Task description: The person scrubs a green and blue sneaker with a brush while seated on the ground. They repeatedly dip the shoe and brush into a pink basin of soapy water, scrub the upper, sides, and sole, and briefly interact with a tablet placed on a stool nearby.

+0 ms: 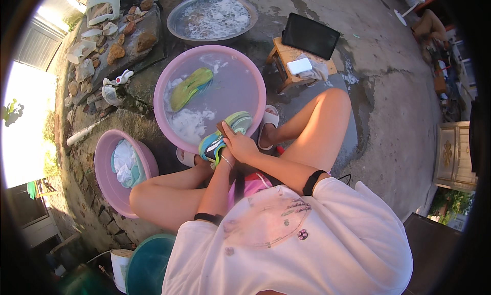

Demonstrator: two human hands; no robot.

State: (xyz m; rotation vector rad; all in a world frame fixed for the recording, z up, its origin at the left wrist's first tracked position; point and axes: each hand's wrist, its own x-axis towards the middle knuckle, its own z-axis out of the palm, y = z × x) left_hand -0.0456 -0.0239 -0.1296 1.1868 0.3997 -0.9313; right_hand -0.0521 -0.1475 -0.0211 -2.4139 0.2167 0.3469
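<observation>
A blue-and-green sneaker (210, 144) is held over the near rim of a pink plastic basin (160, 114). My left hand (227, 153) holds it at the ankle opening, its fingers mostly hidden by the shoe. In my right hand (242, 146) is a brown brush (221, 129), apparently wooden, set against the sneaker's side; its bristles cannot be seen. Another sneaker (191, 88) floats in the basin's cloudy, sudsy water, its yellow-green sole facing up.
Beyond stands a metal basin (173, 28) of foamy water. A wooden stool (282, 66) at right carries a black tablet-like panel (310, 36) and a white phone-like object (299, 66). At left, a pink tub (147, 157) holds cloths; rocks (116, 53) lie behind. A teal tub (147, 264) is nearby.
</observation>
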